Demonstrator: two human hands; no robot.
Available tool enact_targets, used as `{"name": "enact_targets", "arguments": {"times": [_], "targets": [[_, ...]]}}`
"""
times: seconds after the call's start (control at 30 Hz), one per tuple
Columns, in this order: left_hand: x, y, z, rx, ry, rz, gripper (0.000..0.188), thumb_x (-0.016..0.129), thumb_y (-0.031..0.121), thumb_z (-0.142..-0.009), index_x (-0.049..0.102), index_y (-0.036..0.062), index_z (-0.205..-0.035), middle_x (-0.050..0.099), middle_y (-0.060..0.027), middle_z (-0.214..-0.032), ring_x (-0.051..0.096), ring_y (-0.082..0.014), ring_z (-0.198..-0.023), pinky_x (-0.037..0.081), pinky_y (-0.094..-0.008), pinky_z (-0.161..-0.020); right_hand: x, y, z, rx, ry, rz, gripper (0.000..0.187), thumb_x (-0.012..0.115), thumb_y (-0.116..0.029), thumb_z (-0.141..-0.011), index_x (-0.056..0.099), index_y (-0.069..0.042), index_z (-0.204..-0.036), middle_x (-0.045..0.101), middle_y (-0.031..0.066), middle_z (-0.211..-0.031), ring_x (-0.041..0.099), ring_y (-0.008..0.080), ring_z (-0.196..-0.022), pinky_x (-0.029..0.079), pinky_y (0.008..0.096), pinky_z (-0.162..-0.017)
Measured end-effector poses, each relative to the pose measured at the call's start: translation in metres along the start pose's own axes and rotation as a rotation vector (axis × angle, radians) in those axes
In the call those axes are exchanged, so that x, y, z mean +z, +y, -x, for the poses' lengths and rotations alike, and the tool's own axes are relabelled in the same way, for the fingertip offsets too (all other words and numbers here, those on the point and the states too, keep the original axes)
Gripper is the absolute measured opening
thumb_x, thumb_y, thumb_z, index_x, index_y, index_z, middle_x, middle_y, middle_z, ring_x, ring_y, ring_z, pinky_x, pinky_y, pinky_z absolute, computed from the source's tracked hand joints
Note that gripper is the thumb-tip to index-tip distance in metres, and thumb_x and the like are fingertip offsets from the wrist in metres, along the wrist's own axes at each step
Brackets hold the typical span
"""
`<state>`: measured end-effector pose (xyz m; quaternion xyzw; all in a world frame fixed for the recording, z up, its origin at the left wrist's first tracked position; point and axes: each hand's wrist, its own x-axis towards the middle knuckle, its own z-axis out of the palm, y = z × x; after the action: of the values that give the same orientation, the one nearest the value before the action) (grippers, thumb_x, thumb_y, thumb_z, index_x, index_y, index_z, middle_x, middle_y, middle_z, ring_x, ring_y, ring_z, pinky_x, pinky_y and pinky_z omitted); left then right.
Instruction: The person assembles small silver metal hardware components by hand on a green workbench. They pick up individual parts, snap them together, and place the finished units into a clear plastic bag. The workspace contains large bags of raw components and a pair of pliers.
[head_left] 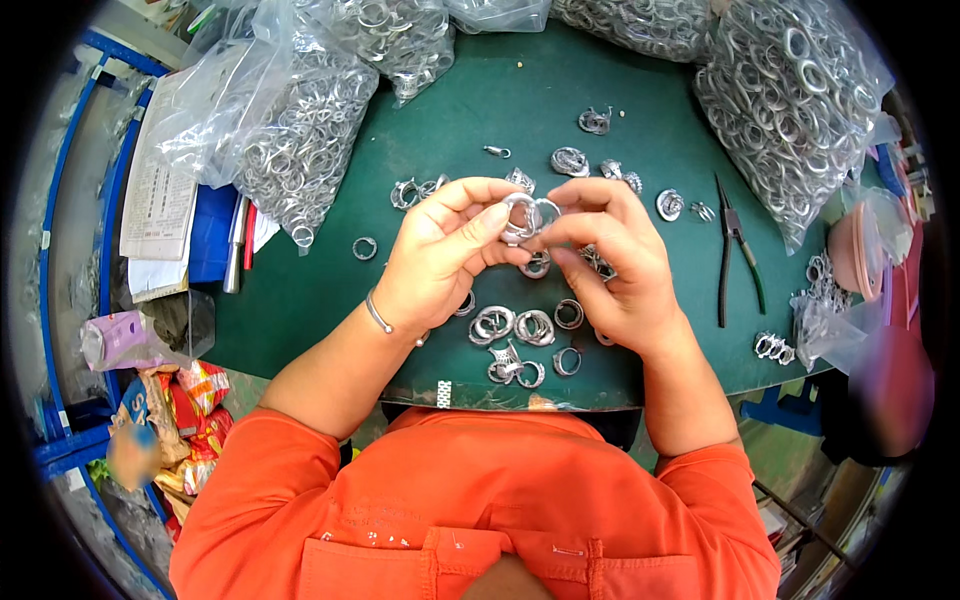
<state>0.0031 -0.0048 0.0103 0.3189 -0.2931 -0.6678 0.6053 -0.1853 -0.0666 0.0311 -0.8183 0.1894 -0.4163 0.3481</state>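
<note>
Over the middle of the green table, my left hand (447,232) pinches a silver metal ring (518,218) between thumb and fingers. Close against it is a second silver ring (547,212), gripped by the fingertips of my right hand (622,262). The two rings overlap, and I cannot tell whether they are linked. Beneath and around my hands lie loose rings, among them a pair of thick round ones (534,327) and a small cluster (506,363) near the table's front edge. My hands partly hide other rings under them.
Clear bags full of metal rings (305,150) stand at the back left and back right (785,90). Pliers with dark green handles (735,250) lie to the right. Papers (160,200) and a blue folder (210,235) are at the left, a pink tub (856,250) at the far right.
</note>
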Motion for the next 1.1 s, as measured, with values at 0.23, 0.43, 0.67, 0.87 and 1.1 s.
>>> {"name": "enact_targets", "arguments": {"times": [0.23, 0.43, 0.67, 0.87, 1.1], "targets": [[0.006, 0.001, 0.001, -0.031, 0.019, -0.052, 0.028, 0.055, 0.014, -0.098, 0.057, -0.0033, -0.119, 0.066, -0.0115, -0.1, 0.068, -0.019, -0.086, 0.056, -0.0273, -0.074, 0.003, 0.006, 0.004, 0.043, 0.043, 0.054, 0.024, 0.07, 0.009, -0.072, 0.065, -0.004, -0.092, 0.063, 0.0087, -0.092, 0.063, 0.0231, -0.08, 0.052, 0.031, -0.068], [0.006, 0.002, 0.003, -0.005, 0.015, -0.354, 0.031, 0.057, 0.012, -0.096, 0.058, -0.0034, -0.123, 0.065, -0.0115, -0.106, 0.063, -0.0137, -0.082, 0.054, -0.0245, -0.073, -0.003, 0.003, 0.004, 0.116, -0.023, 0.012, 0.02, 0.073, 0.005, -0.072, 0.064, -0.002, -0.089, 0.062, 0.0099, -0.091, 0.063, 0.0229, -0.08, 0.052, 0.0301, -0.067], [0.01, 0.0, 0.006, 0.067, 0.003, -0.419, 0.027, 0.06, 0.006, -0.093, 0.062, -0.0036, -0.118, 0.062, -0.0098, -0.109, 0.063, -0.0128, -0.079, 0.054, -0.025, -0.069, 0.0, 0.0, 0.006, 0.199, -0.011, 0.024, 0.018, 0.074, 0.001, -0.073, 0.058, -0.001, -0.081, 0.06, 0.0105, -0.085, 0.061, 0.0245, -0.077, 0.049, 0.0315, -0.065], [0.011, -0.004, 0.009, 0.216, 0.006, -0.809, 0.028, 0.069, 0.011, -0.088, 0.065, -0.0046, -0.111, 0.061, -0.0061, -0.089, 0.06, -0.0085, -0.072, 0.049, -0.0214, -0.061, -0.006, -0.012, 0.006, 0.474, -0.087, -0.033, 0.015, 0.072, -0.005, -0.079, 0.058, 0.0, -0.078, 0.061, 0.0104, -0.083, 0.059, 0.0189, -0.073, 0.046, 0.0296, -0.058], [0.02, -0.004, 0.013, 0.173, 0.017, -0.609, 0.026, 0.063, 0.012, -0.093, 0.063, -0.003, -0.114, 0.062, -0.0049, -0.085, 0.061, -0.0094, -0.066, 0.051, -0.0216, -0.06, -0.008, -0.002, 0.008, 0.561, -0.042, -0.492, 0.011, 0.072, -0.006, -0.081, 0.066, 0.001, -0.087, 0.065, 0.0092, -0.093, 0.061, 0.0111, -0.076, 0.048, 0.0235, -0.062]]}}
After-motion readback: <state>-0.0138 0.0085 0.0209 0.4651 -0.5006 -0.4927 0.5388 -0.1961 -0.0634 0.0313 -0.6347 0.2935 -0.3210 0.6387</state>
